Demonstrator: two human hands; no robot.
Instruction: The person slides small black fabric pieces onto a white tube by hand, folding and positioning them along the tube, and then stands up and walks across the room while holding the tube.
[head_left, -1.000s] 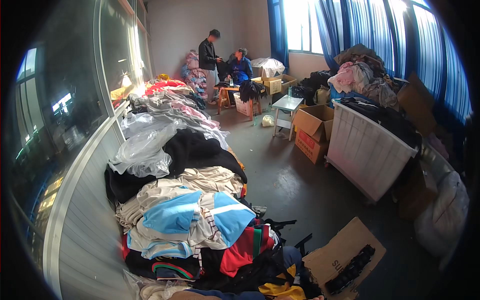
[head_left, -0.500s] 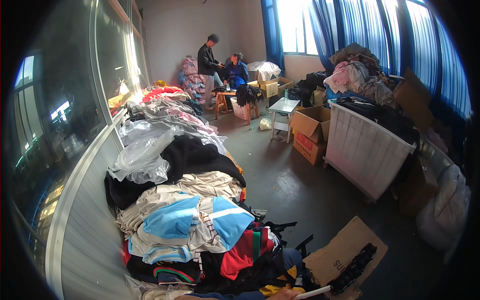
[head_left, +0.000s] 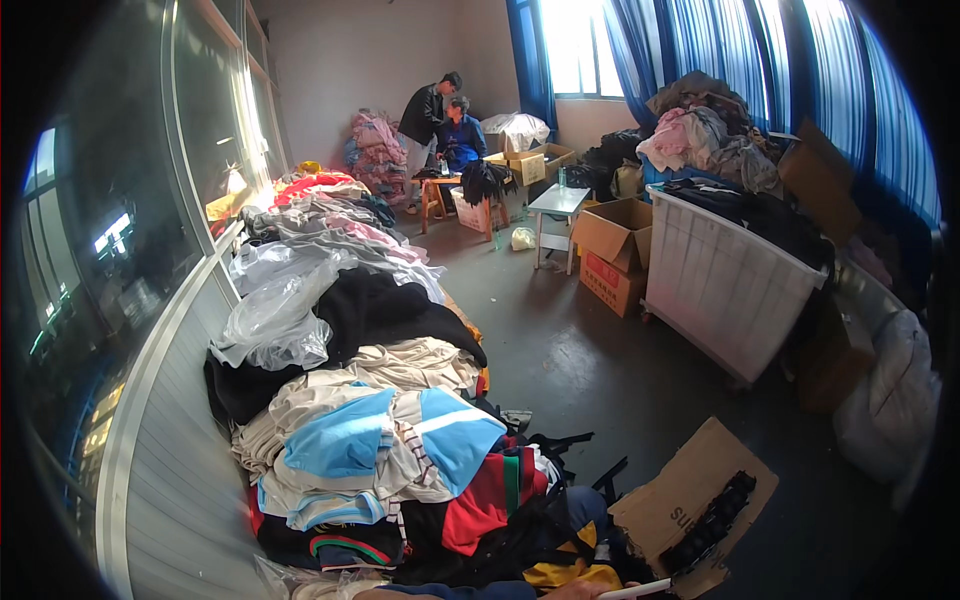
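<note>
**A white stick (head_left: 637, 589) at the lower edge, beside heaped garments**

The left hand (head_left: 573, 591), so judged from the dark-blue sleeve (head_left: 470, 591) that ran in from the left, was partly cut off by the frame. Its fingers appeared closed on the near end of the stick, although their full wrap could not be seen. The right hand could not be made out. The stick pointed rightward, its far end near the lower edge of a flattened piece of cardboard (head_left: 645, 510) bearing a black bundled strip (head_left: 708, 522); contact could not be determined. A yellow-and-black garment (head_left: 562, 573) lay just above the hand, and farther left rose a pile topped by a light-blue-and-white shirt (head_left: 340, 440).

Compared with one second earlier, the stick had come into view, which suggested that the work in hand now involved it; the pile kept its arrangement. In the background, the standing co-worker (head_left: 423, 115) had bent closer to the seated co-worker (head_left: 461, 140).
</note>
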